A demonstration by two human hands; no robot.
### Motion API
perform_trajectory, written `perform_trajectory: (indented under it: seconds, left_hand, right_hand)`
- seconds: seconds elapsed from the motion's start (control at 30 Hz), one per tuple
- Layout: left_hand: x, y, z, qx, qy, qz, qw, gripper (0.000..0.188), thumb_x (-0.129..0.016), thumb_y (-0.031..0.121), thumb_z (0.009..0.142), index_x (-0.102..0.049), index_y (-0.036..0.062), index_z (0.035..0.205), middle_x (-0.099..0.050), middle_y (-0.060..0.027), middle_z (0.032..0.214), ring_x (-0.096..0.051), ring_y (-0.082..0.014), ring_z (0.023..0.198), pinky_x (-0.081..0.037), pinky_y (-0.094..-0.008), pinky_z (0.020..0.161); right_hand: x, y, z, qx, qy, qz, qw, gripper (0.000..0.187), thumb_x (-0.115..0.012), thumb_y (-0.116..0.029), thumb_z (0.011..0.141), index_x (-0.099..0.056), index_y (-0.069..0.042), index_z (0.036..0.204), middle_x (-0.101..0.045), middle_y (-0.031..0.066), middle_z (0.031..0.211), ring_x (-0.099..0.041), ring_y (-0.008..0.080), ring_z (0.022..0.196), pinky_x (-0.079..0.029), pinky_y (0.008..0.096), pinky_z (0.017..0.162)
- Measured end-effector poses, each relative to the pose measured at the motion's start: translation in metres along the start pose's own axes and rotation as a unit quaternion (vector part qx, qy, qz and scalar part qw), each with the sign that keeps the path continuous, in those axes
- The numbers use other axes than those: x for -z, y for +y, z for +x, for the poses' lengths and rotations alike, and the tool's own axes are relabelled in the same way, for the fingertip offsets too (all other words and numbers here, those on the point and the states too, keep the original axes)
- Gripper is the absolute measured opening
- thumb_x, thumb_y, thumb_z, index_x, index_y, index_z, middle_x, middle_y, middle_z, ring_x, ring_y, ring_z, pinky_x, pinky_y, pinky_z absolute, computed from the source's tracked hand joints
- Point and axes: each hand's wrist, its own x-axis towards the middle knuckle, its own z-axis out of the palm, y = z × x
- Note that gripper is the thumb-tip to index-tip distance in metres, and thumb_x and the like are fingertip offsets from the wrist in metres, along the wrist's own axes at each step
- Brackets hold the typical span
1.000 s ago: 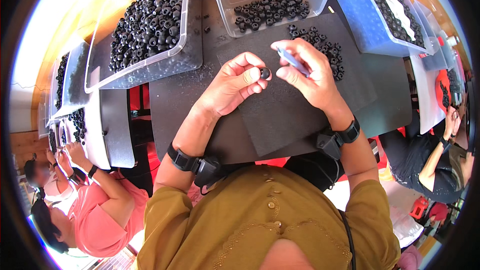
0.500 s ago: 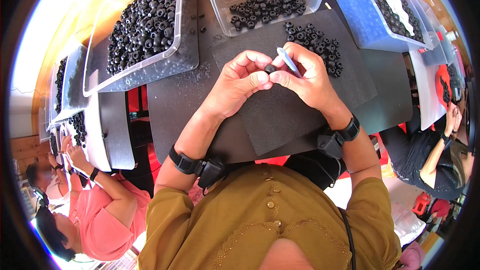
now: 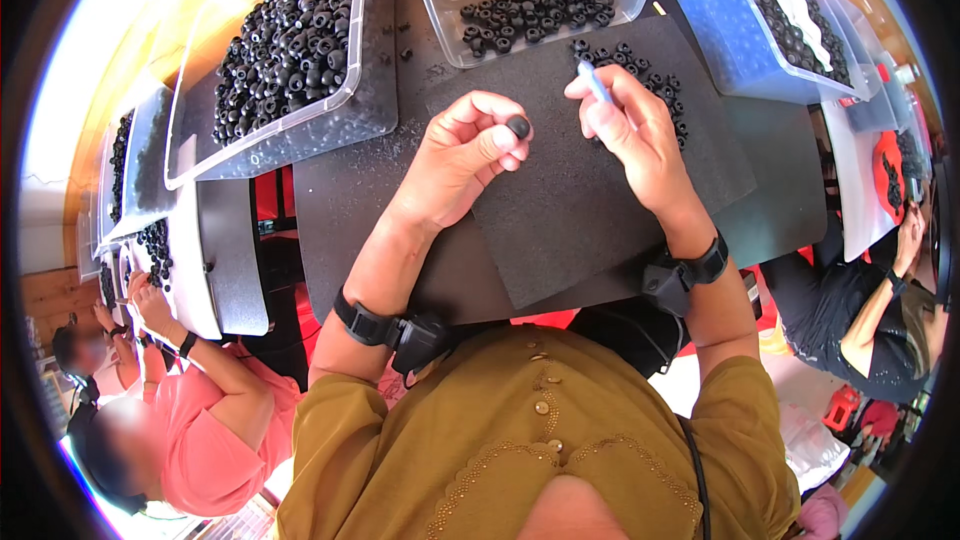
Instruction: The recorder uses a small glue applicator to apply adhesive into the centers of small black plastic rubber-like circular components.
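Between the thumb and fingers of my left hand [image 3: 468,155] is a small round black part [image 3: 517,127], raised over the dark mat [image 3: 560,210]. My right hand [image 3: 640,135] grips a slim light-blue pen-like tool [image 3: 594,82], its tip pointing up and away from me. The two hands are apart, with mat visible between them. Beyond my right hand lies a loose pile of black parts [image 3: 660,90] with holes in them, partly hidden by my fingers.
A large clear bin [image 3: 365,90] heaped with black parts stands at left. A smaller clear bin [image 3: 540,52] stands at the far middle, and a bluish bin [image 3: 745,70] at far right. Co-workers sit at left, in a pink shirt [image 3: 215,435], and at right, in dark clothes [image 3: 840,310].
My hands have drawn apart. The left has moved slightly left with the black part, and the right has shifted right with the pen-like tool, away from the part.
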Motion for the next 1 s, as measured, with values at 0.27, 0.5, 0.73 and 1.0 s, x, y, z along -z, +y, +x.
perform_trajectory:
  seconds: [0.27, 0.5, 0.73, 1.0]
  left_hand:
    - [0.0035, 0.0044, -0.0009, -0.013, 0.009, -0.042, 0.999, 0.02, -0.068, 0.016, 0.091, -0.061, 0.0048, 0.105, -0.062, -0.004, 0.098, -0.058, -0.0097, 0.082, -0.048, -0.0225, 0.075]
    - [0.0051, 0.0028, -0.0015, -0.029, 0.01, -0.019, 0.999, 0.02, -0.067, 0.014, 0.091, -0.061, 0.0044, 0.107, -0.063, -0.0057, 0.099, -0.059, -0.0099, 0.082, -0.049, -0.0233, 0.075]
    - [0.0047, 0.0035, -0.0016, -0.043, 0.017, 0.002, 0.999, 0.018, -0.066, 0.013, 0.091, -0.062, 0.004, 0.107, -0.063, -0.0064, 0.097, -0.059, -0.0109, 0.081, -0.048, -0.0239, 0.074]
    - [0.0057, 0.0027, -0.0015, -0.044, 0.017, 0.014, 0.999, 0.019, -0.067, 0.013, 0.091, -0.062, 0.0041, 0.107, -0.063, -0.0063, 0.096, -0.059, -0.011, 0.081, -0.048, -0.0241, 0.074]
  right_hand:
    - [-0.0084, -0.0078, -0.0021, 0.144, -0.065, -0.241, 0.958, 0.017, -0.063, -0.021, 0.09, -0.062, -0.004, 0.092, -0.06, 0.0104, 0.076, -0.059, 0.0311, 0.064, -0.046, 0.0372, 0.056]
    - [-0.0084, -0.0068, -0.0013, 0.157, -0.061, -0.264, 0.95, 0.016, -0.064, -0.02, 0.088, -0.063, -0.004, 0.09, -0.061, 0.0107, 0.077, -0.06, 0.032, 0.065, -0.047, 0.0382, 0.056]
    - [-0.009, -0.0041, -0.0022, 0.154, -0.057, -0.261, 0.951, 0.016, -0.064, -0.02, 0.089, -0.063, -0.004, 0.091, -0.061, 0.0106, 0.077, -0.06, 0.0321, 0.065, -0.047, 0.0382, 0.056]
    - [-0.0089, -0.0047, -0.0024, 0.156, -0.051, -0.263, 0.951, 0.016, -0.064, -0.02, 0.088, -0.063, -0.005, 0.09, -0.061, 0.0108, 0.076, -0.061, 0.0327, 0.065, -0.047, 0.039, 0.056]
